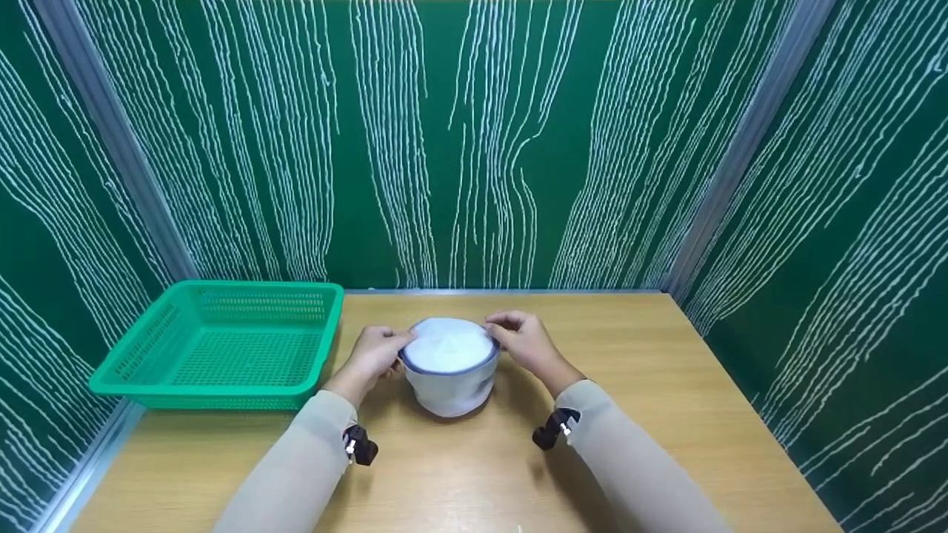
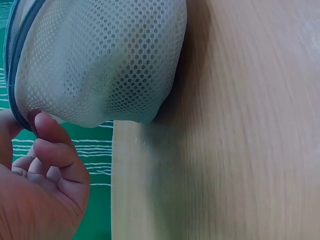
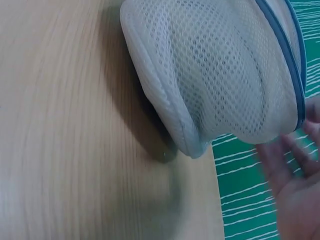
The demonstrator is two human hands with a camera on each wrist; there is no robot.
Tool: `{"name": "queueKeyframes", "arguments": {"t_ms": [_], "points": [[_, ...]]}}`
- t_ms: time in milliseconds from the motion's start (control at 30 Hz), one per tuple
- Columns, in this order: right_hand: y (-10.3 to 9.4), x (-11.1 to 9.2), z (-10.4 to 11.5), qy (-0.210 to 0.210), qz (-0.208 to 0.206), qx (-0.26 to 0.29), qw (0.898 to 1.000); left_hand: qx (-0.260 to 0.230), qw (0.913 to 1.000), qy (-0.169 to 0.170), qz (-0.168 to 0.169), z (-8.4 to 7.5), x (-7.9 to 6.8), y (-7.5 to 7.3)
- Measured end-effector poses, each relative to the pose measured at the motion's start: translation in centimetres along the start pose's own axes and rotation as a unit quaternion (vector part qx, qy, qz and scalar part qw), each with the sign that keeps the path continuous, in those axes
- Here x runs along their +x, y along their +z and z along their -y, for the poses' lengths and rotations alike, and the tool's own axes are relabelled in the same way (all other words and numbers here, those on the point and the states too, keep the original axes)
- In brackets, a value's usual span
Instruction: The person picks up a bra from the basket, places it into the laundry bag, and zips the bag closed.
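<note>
- White mesh, honeycomb weave: a drum-shaped mesh bag (image 1: 448,392) with blue trim (image 3: 291,55) round its upper edge. Located over the table just right of the green basket; whether its whole base bears on the wood cannot be told.
- Handling (judged): very light, thin-walled, soft. The side dents and folds, so squeezing there would likely crumple it. Low fragility; the open weave should give fair friction, though it could snag.
- Best hold (judged): the trimmed edge, probably the stiffest part, taken at two opposite points.
- Left hand (image 1: 370,357): on the bag's basket-facing side, thumb and forefinger pinching the trimmed edge.
- Right hand (image 1: 527,344): on the bag's side away from the basket, thumb and fingers closed lightly about the edge; fingertips blurred in the wrist view.
- Green basket (image 1: 333,318): perforated plastic, used here as landmark.
- Wooden table (image 1: 666,414): runs beneath the basket and on to its right.
- Green back panel (image 1: 555,148): white wavy lines, standing behind the basket.
</note>
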State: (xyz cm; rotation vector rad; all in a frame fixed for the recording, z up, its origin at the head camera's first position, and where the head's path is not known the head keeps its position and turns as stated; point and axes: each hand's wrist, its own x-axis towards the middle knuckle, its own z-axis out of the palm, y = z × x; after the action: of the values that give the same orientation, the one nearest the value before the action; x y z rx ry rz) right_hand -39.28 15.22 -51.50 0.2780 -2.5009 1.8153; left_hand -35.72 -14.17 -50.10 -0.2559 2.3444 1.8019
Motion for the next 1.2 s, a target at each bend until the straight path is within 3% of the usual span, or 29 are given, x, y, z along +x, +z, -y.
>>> {"name": "queueKeyframes", "arguments": {"t_ms": [200, 367, 567, 733, 967, 1200], "points": [[0.6, -0.2, 0.1, 0.061, 0.015, -0.040, 0.997, 0.008, 0.9998, 0.000, -0.018, 0.1, 0.4, 0.4], [0.9, -0.1, 0.1, 0.074, 0.021, -0.045, 0.996, 0.047, 0.9980, -0.005, -0.041, -0.7, 0.7, 1.0], [1.0, 0.1, 0.4, 0.067, 0.014, -0.045, 0.997, 0.106, 0.9937, -0.002, -0.036, -2.5, 1.2, 1.6], [1.0, 0.3, 0.8, 0.053, 0.013, -0.059, 0.997, 0.166, 0.9856, 0.026, -0.017, -3.5, 1.7, 2.0], [1.1, 0.4, 0.6, 0.045, 0.021, -0.046, 0.998, 0.164, 0.9857, 0.037, -0.003, -3.5, 2.6, 2.6], [1.1, 0.5, 0.5, 0.024, 0.023, -0.019, 0.999, 0.164, 0.9842, 0.066, -0.008, -3.4, 2.4, 3.0]]}}
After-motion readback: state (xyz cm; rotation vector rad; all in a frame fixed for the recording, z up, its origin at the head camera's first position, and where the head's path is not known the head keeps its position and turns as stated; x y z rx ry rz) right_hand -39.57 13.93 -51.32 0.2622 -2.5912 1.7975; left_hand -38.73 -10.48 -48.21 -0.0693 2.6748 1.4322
